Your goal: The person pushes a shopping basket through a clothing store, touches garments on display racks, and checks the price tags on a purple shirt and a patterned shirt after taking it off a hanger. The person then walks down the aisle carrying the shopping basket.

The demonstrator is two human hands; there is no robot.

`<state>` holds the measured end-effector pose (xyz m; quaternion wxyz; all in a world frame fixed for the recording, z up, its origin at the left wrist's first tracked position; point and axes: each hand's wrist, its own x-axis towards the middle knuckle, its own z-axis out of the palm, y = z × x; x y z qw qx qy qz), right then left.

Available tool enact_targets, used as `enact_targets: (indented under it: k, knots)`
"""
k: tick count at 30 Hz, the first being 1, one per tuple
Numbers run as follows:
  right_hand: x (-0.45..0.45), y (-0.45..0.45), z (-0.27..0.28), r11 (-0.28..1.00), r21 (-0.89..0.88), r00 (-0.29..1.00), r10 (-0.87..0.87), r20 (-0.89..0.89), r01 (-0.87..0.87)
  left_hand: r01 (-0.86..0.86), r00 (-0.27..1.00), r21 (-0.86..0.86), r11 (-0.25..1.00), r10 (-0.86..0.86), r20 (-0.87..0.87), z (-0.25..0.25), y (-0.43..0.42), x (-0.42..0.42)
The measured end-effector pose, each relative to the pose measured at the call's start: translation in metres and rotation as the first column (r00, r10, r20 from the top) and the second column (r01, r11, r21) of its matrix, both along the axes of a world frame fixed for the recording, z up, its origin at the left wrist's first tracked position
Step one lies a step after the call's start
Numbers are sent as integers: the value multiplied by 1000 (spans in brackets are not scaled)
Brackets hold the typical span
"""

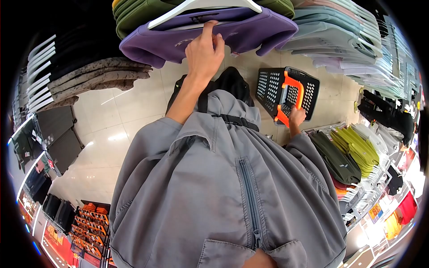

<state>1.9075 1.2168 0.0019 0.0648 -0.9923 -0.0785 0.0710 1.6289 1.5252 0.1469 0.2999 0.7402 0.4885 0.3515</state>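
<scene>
While I stand over the rack in a grey jacket (192, 187), my left hand (205, 56) is up at the neck of a purple top (250, 33), which hangs on a white hanger (205, 3) right in front of me. My index finger reaches over the neckline and my thumb lies just beside it; whether I am pinching the cloth or only touching it, I cannot tell from here. My right hand (297, 117) is wrapped around the orange handle (293, 82) of a black shopping basket (270, 85) at my right side, above or on the tiled floor (111, 120); its underside is out of sight. Green garments (134, 13) hang just behind the purple one, and pale garments (330, 40) are close by on the right. As I judge it, the step in hand is handling the collar of this top on its hanger, perhaps to look inside the neck. Any further move there calls for a light finger at the neckline, so the cloth doesn't slip off the hanger, and a steady grip on the basket meanwhile.
</scene>
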Motion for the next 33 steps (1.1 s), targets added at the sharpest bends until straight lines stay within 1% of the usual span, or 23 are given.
enact_targets:
  k: [7, 15, 22, 27, 30, 33]
  knots:
    - [0, 1, 2, 1000, -15, 1000, 6, -20, -6, 9, 1000, -30, 1000, -9, 1, -2, 2, 0]
    - [2, -1, -4, 1000, -25, 1000, -4, -4, 4, 15, 1000, -42, 999, -16, -9, -4, 3, 0]
    - [1, 0, -1, 1000, -27, 1000, 10, -12, -10, 29, 999, -26, 999, -29, 14, -3, 1, 0]
    - [-1, 1, 1, 1000, -16, 1000, 2, -3, -3, 32, 999, 7, 999, -31, -30, -6, 0, 0]
    - [-2, 2, 3, 1000, -10, 1000, 10, -2, -10, 46, 999, 1, 999, -46, 3, -4, 0, 0]
    - [0, 1, -1, 1000, -13, 1000, 2, -4, -2, 35, 999, -1, 999, -35, -18, -4, -1, 1]
